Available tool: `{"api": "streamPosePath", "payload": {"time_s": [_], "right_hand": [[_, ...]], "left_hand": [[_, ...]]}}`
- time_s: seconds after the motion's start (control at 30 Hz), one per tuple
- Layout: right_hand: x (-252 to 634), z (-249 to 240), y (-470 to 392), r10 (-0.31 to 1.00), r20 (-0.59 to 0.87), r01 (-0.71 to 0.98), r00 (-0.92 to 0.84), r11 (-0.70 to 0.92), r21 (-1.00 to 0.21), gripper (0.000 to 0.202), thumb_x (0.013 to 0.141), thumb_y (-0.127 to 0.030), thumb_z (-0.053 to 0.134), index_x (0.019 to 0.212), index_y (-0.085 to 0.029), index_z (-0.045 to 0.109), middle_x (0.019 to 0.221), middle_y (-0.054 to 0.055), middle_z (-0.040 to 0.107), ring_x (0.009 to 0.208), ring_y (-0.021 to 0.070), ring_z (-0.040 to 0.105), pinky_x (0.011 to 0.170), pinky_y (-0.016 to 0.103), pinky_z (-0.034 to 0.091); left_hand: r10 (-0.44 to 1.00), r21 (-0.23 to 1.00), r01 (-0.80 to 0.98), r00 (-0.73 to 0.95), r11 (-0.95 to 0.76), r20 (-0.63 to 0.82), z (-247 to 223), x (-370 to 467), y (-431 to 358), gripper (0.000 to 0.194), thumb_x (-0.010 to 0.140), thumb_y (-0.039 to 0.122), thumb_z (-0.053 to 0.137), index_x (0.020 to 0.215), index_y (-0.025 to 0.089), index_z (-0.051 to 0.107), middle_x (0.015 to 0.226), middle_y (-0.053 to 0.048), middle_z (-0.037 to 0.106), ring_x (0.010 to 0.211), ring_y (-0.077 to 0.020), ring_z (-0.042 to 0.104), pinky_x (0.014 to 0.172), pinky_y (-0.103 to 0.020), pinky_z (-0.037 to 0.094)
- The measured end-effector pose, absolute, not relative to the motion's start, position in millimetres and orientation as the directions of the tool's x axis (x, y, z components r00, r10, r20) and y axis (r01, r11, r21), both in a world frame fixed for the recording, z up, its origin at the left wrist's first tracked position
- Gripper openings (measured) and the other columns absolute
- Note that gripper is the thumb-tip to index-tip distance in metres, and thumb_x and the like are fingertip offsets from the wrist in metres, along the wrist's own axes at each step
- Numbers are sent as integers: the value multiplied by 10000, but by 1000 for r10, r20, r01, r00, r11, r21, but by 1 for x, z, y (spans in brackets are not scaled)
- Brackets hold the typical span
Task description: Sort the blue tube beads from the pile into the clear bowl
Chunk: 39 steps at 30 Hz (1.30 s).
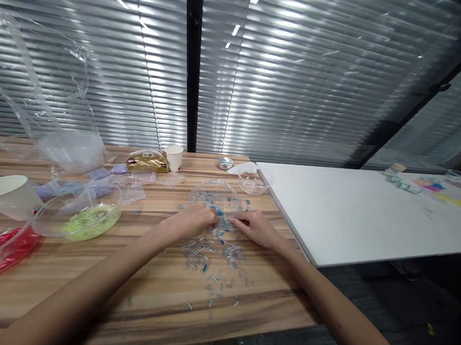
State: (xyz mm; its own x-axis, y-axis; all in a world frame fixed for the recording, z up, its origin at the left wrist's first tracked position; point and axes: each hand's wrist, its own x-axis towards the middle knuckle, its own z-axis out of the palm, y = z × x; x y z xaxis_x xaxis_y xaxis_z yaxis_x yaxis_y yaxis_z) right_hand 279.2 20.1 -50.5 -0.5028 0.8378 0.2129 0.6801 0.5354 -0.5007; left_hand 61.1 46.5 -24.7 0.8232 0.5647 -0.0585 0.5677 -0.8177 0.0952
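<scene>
Many small clear and blue tube-like pieces [197,250] lie scattered over the wooden table. Behind them sits a round clear plastic bowl [216,192] with some of the pieces in and around it. My left hand [200,218] is at the bowl's near left edge, its fingers curled around something too small to name, beside a cluster of blue pieces. Just right of it, my right hand [255,227] rests low over the pieces near the bowl's right edge, thumb and forefinger close together; anything between them is too small to make out.
At the left stand a white paper cup [11,197], a clear bowl with green pieces [92,222] and one with red pieces [8,251]. Small bags [132,193], a gold packet [148,162] and another cup [174,158] lie behind. A white table [367,215] adjoins at right.
</scene>
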Motion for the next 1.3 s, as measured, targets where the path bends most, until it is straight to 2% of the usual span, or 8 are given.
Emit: {"api": "streamPosePath", "payload": {"time_s": [0.83, 1.3], "right_hand": [[279, -52, 20, 833, 208, 681, -514, 543, -492, 462, 957, -405, 374, 615, -158, 562, 561, 11, 562, 520, 117, 445, 534, 236, 284], [280, -56, 22, 826, 222, 665, -519, 553, -503, 414, 953, -360, 407, 645, -154, 590, 609, 18, 606, 547, 121, 489, 562, 237, 310]], "left_hand": [[560, 88, 563, 827, -822, -58, -24, 61, 46, 244, 795, 5, 488, 838, 178, 655, 790, -31, 640, 658, -173, 570, 544, -253, 310], [526, 108, 528, 849, -842, -47, -33, 62, 47, 232, 781, -17, 488, 796, 169, 626, 792, -24, 627, 690, -164, 562, 567, -259, 300]]}}
